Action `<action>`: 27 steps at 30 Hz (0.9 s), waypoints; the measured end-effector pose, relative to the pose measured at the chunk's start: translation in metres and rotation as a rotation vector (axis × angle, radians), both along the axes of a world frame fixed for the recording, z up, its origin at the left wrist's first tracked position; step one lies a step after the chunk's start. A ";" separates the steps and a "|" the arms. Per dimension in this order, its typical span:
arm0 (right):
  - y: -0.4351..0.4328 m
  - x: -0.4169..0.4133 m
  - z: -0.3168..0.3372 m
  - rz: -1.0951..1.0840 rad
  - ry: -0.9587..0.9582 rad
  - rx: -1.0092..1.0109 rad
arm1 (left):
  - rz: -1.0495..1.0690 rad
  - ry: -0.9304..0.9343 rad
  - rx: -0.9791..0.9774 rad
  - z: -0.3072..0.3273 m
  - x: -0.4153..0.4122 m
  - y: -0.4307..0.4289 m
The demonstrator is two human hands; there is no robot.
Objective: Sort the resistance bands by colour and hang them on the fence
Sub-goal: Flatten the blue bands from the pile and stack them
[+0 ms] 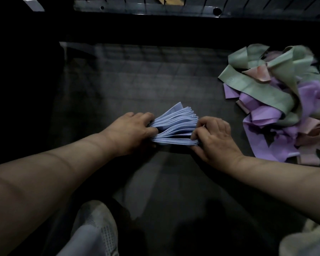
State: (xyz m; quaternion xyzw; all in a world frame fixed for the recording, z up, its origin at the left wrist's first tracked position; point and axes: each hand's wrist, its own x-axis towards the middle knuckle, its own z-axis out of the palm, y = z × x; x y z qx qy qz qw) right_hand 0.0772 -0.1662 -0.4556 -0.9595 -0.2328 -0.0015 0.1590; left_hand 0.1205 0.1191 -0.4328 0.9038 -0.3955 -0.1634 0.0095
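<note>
A stack of several light blue resistance bands stands on edge on the dark floor, fanned out at the top. My left hand grips its left end, fingers curled round the bands. My right hand pinches the right end between thumb and fingers. To the right lies a loose heap of mixed bands: green ones on top, purple ones beneath, and pink ones at the far right.
A grey metal rail with holes runs along the top, with thin bars above it. A white shoe is at the bottom centre, and a pale object at the bottom right corner. A faint wire grid pattern shows on the floor.
</note>
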 end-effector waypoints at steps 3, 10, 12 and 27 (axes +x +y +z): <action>-0.003 -0.003 0.002 -0.112 0.042 0.037 | -0.015 -0.014 -0.003 -0.002 0.001 -0.001; -0.003 -0.009 0.004 -0.275 0.188 0.200 | -0.010 -0.044 0.030 -0.004 -0.001 -0.005; -0.006 -0.011 0.004 -0.326 0.275 0.309 | -0.002 -0.067 0.008 -0.005 -0.001 -0.004; -0.004 0.005 0.006 -0.420 0.443 0.361 | 0.041 -0.051 -0.076 -0.007 -0.007 -0.015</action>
